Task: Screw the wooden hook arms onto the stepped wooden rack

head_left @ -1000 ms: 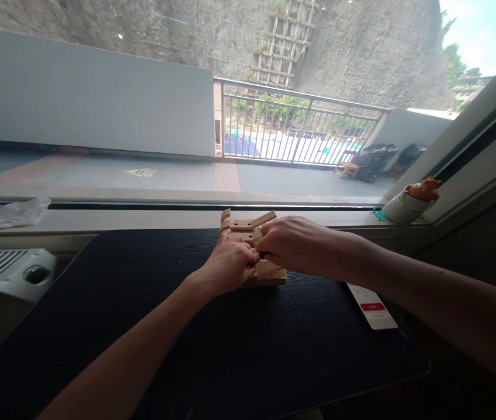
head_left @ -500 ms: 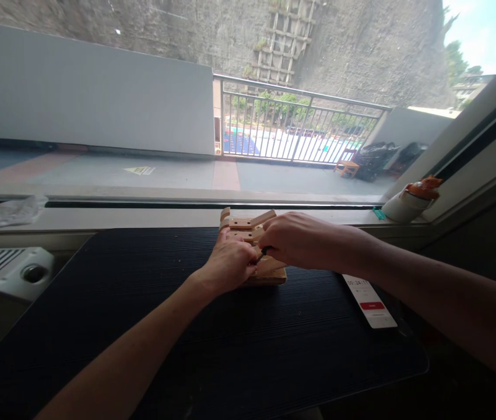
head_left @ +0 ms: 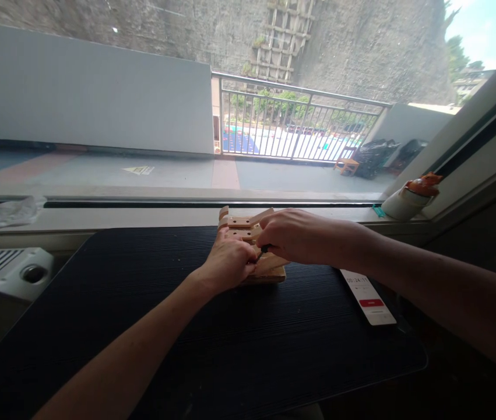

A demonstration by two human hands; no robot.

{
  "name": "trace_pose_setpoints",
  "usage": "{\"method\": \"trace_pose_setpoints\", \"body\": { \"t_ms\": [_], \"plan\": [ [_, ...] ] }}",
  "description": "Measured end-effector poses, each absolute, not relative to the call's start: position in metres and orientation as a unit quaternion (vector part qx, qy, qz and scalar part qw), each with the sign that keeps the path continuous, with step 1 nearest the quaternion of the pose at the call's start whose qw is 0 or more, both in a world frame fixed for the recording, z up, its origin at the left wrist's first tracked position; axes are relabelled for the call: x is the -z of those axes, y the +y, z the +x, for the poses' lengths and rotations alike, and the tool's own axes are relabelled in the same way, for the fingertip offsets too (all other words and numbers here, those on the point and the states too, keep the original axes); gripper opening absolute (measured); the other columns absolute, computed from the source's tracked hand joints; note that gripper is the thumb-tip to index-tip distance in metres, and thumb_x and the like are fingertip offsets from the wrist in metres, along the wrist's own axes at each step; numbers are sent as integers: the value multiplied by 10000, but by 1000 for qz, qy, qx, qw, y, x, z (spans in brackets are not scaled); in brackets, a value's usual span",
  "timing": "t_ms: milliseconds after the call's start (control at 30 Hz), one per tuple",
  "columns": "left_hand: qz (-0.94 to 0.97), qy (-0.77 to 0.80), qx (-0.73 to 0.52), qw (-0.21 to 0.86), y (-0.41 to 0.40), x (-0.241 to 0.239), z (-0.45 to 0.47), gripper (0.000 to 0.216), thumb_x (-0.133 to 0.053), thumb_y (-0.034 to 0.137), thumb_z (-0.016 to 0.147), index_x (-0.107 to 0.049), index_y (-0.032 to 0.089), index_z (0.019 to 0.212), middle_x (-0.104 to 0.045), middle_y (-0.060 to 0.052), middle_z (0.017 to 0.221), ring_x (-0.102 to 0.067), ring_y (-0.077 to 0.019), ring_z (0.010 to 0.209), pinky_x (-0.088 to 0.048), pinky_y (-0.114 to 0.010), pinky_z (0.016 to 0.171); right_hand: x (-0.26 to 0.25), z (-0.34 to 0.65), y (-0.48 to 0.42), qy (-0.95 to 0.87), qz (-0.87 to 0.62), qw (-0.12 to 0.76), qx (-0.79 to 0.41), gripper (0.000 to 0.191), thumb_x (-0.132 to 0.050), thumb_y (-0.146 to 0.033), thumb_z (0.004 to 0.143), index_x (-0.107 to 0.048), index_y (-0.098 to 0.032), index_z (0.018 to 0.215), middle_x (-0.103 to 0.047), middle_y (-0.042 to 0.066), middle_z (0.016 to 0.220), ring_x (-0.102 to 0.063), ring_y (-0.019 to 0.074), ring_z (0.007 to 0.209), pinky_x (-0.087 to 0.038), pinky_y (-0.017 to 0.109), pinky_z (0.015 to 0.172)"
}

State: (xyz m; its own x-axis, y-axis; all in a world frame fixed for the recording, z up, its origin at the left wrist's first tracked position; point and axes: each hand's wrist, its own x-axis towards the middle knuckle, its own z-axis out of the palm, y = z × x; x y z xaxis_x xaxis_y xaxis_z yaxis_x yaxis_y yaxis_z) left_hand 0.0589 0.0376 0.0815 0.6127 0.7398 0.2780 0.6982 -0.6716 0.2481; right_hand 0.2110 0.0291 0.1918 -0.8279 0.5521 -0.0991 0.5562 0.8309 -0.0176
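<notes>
Brace the drilled wooden assembly [head_left: 242, 234] at the black table's [head_left: 274, 344] window-side edge with the curled left hand [head_left: 229, 261], its pinch hidden, and press straight along the black-handled screwdriver [head_left: 265, 249] gripped in the right hand's [head_left: 287, 233] closed fingers.

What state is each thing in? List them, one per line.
Right hand: closed around the black-handled tool
Black-handled tool: shaft slanting down toward the left hand
Left hand: curled against the wooden assembly
Wooden assembly: on the table, partly hidden
Phone: face up, screen lit
Clear plastic: crumpled
Chair: standing
</notes>
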Motion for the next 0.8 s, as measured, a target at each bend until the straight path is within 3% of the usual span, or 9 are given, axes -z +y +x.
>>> {"method": "trace_pose_setpoints", "body": {
  "t_ms": [433, 533, 600, 667, 800],
  "plan": [
    [899, 397, -180, 51, 37, -80, 59, 123, -585, 286, 700, -623, 222, 601, -617, 27, 651, -559, -190, 838, -172, -550, 1003, -188, 210, 34, 957, 280, 79, 7, 170, -485, -111, 788, -651, -124, 752, -615, 79, 795, -523, 125, 748, -349, 234, 654],
    [897, 399, -185, 46, 32, -89, 51, 98, -563, 273, 724, -648, 235, 692, -635, 19, 787, -539, -194, 924, -189, -514, 1011, -190, 210, 31, 956, 282, 83, 9, 170, -481, -121, 794, -651, -127, 790, -618, 82, 816, -524, 122, 751, -350, 232, 655],
    [886, 417, -201, 34, 26, -98, 40, 157, -537, 266, 752, -649, 239, 859, -625, -10, 930, -497, -220, 1019, -195, -518, 1005, -191, 212, 30, 954, 287, 80, 6, 170, -477, -133, 798, -647, -127, 780, -618, 82, 821, -525, 121, 759, -352, 230, 662],
    [858, 458, -234, 5, 16, -106, 29, 212, -514, 263, 778, -628, 225, 952, -607, -27, 1003, -484, -222, 1033, -256, -473, 982, -190, 213, 29, 954, 290, 78, 0, 177, -472, -145, 801, -640, -126, 748, -616, 80, 806, -525, 122, 760, -353, 231, 666],
    [806, 522, -278, 16, -13, -105, 21, 202, -465, 248, 819, -618, 211, 945, -603, -29, 970, -521, -198, 941, -386, -363, 848, -189, 213, 29, 951, 298, 85, -10, 176, -472, -149, 788, -634, -133, 722, -614, 73, 796, -515, 114, 721, -349, 228, 646]
  ]
}}
